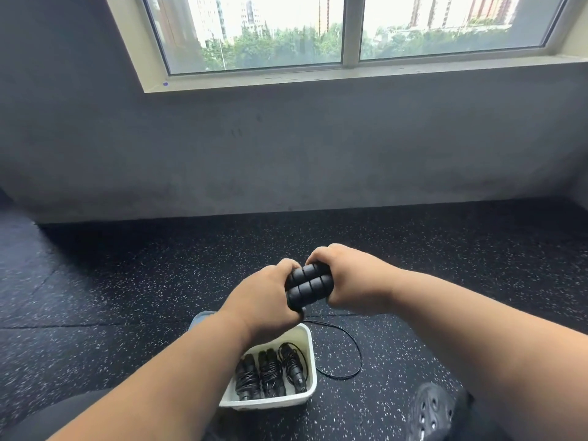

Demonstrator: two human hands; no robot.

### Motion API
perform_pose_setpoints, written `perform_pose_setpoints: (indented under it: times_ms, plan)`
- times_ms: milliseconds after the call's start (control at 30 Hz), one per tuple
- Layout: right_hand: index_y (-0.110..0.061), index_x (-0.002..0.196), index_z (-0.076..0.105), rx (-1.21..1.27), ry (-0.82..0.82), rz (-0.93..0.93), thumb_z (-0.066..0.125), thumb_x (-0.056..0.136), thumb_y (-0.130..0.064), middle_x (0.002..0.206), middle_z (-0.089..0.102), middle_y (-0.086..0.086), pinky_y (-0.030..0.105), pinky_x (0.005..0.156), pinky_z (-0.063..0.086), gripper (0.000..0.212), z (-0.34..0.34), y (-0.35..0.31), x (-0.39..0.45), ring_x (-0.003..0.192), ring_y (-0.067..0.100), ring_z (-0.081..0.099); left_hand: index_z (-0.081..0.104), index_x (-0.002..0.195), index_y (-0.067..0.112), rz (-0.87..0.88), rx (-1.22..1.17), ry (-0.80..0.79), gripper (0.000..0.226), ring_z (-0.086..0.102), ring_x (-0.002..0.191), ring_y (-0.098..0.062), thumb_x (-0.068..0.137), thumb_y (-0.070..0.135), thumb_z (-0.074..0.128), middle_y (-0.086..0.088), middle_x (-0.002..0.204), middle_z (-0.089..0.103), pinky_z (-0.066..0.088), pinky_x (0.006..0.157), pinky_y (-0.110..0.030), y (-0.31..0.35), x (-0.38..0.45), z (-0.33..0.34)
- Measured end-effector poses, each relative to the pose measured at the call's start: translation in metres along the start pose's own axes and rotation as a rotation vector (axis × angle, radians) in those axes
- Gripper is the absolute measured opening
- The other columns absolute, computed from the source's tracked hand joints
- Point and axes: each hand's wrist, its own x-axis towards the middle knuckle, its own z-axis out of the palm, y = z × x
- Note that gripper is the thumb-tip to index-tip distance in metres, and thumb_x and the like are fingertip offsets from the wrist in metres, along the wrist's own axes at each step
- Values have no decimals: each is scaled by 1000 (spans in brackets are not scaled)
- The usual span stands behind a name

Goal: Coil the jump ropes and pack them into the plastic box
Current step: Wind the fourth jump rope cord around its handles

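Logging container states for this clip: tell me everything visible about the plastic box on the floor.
The plastic box is white, rectangular, with rounded corners and a rolled rim, open on top. It sits flat on the speckled black floor, below the left forearm, which hides its far left part. Inside lie three coiled black jump ropes side by side. A pale blue piece, perhaps its lid, shows at its far left corner. A loose black cord loops on the floor to its right.

This looks like a gym or exercise room: black speckled rubber flooring (127,297) fills the lower frame, a bare grey wall (286,148) rises behind, and a wide window (350,30) sits along the top.
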Motion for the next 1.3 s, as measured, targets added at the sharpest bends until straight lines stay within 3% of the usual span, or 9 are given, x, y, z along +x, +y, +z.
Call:
perform_pose_setpoints:
  times_ms: [167,333,433,533,700,867,1033,1133,1300]
  plan:
    - [-33,127,55,172,-8,-11,72,72,-4,107,62,-8,27,72,58,65,-1,3,-2,86,11,67,51,95,30,-13,5,-5,30,61,81,-22,72,32,70,8,87,63,52,70,-36,-3,3,0]
    - [-38,161,13,1139,-57,10,85,74,-2,137,63,13,34,99,53,119,-6,15,4,116,22,70,60,98,25,-136,-619,25,32,57,63,-11,68,19,70,8,77,65,47,59,-29,9,9,-13]
    - [-34,158,22,1211,-323,-113,73,82,1,144,58,19,44,116,39,98,23,0,3,137,32,55,58,107,10,-101,-1258,-39,37,50,62,-13,70,5,65,-2,76,56,45,57,-30,29,8,-19]
    - [-9,129,58,1151,-452,-128,72,79,-9,113,65,22,41,100,44,53,53,-23,-2,110,27,62,53,124,9,-129,-1473,-3,54,48,64,-16,72,0,66,-5,81,55,45,59,-32,39,8,-26]
    - [-21,81,66,681,-183,31,71,85,-29,63,54,-8,29,63,49,10,46,-21,4,57,7,50,56,104,28,-288,-552,332,33,57,67,-17,79,12,70,5,82,63,49,63,-31,1,16,-44]
    - [-21,81,69,192,-103,-72,73,93,-39,62,57,-12,11,46,33,22,-10,-7,-1,48,-4,46,45,101,30,-242,234,-28,25,64,90,-32,84,25,61,-3,104,68,52,75,-38,-40,11,-29]
    - [-19,80,72,324,36,-84,79,88,-39,61,60,-13,17,54,40,23,-31,6,16,56,1,48,48,97,34,109,104,-204,32,64,84,-17,75,16,65,10,88,65,51,70,-36,7,-7,-15]
    - [-15,83,69,800,-125,-28,74,94,-30,75,64,-2,28,62,44,20,-13,27,21,68,14,53,56,94,33,220,-228,-195,33,61,73,-3,75,10,71,16,83,67,51,64,-28,31,-18,-27]
    - [-13,87,63,891,-142,79,52,107,-35,60,49,-7,27,50,30,31,40,20,18,55,13,38,59,93,22,-126,-450,36,33,55,63,-8,70,17,83,10,76,64,46,60,-29,-6,1,-33]
